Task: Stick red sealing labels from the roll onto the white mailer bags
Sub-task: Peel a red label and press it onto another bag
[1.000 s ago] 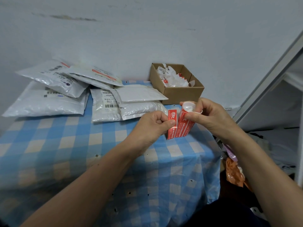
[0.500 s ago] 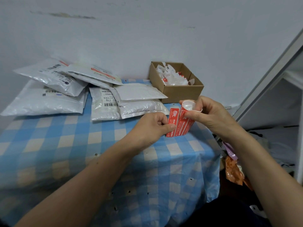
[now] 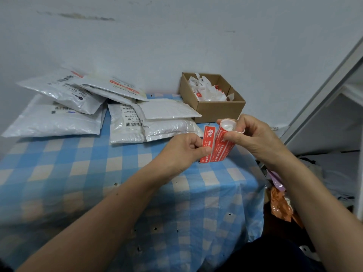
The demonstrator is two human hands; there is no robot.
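Above worktop (image 3: pixel 78 173), left hand (image 3: pixel 182 148) grip pinching label (image 3: pixel 208 134), right hand (image 3: pixel 253 134) grip clamped on roll (image 3: pixel 224 150), bags (image 3: pixel 165 114) behind.

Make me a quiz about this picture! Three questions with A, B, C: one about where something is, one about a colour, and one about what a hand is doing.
1. Where is the cardboard box?
A. To the right of the white mailer bags
B. On the floor
C. In the person's lap

2. What colour is the tablecloth?
A. Green stripes
B. Blue and white checks
C. Plain red

3. What is the left hand doing?
A. Lying flat on the table
B. Lifting a bag
C. Pinching a red label beside the label roll

Answers:
1 A: the box stands just right of the bags, near the wall.
2 B: the cloth shows blue and white squares.
3 C: its thumb and fingers nip the label's edge.
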